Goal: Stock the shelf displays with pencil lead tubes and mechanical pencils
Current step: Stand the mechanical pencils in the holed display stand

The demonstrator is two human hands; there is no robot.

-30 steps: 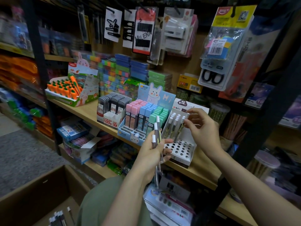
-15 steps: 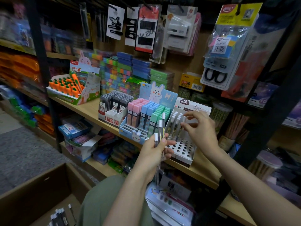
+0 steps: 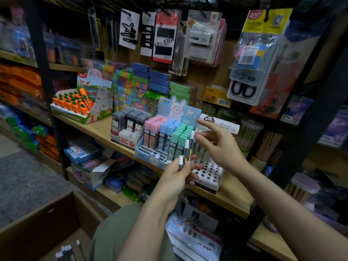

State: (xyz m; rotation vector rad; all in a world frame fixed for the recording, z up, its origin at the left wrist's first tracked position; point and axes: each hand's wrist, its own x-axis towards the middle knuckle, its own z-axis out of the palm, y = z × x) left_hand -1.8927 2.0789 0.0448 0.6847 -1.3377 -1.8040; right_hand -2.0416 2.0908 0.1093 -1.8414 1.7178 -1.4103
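My left hand (image 3: 176, 180) grips a small bunch of mechanical pencils (image 3: 186, 149), white caps up, in front of the shelf. My right hand (image 3: 219, 146) hovers just right of the pencil tips with fingers spread and nothing in it, above the white pencil display box (image 3: 209, 176) with round holes. Several pencils stand in the back rows of that box, partly hidden by my hand. Left of it sits the blue rabbit display (image 3: 148, 153) full of pink, blue and green lead tubes. Further left, black lead tubes (image 3: 130, 119) fill a white box.
A carrot-shaped item display (image 3: 79, 104) stands at the left of the wooden shelf (image 3: 101, 129). Packaged goods hang above. A cardboard box (image 3: 47, 223) on the floor at lower left holds more pencils (image 3: 66, 254). A dark shelf post (image 3: 293, 147) rises on the right.
My right hand has left the pencils in the display box and moved left toward the bunch in my left hand, fingers spreading. My left hand has risen slightly.
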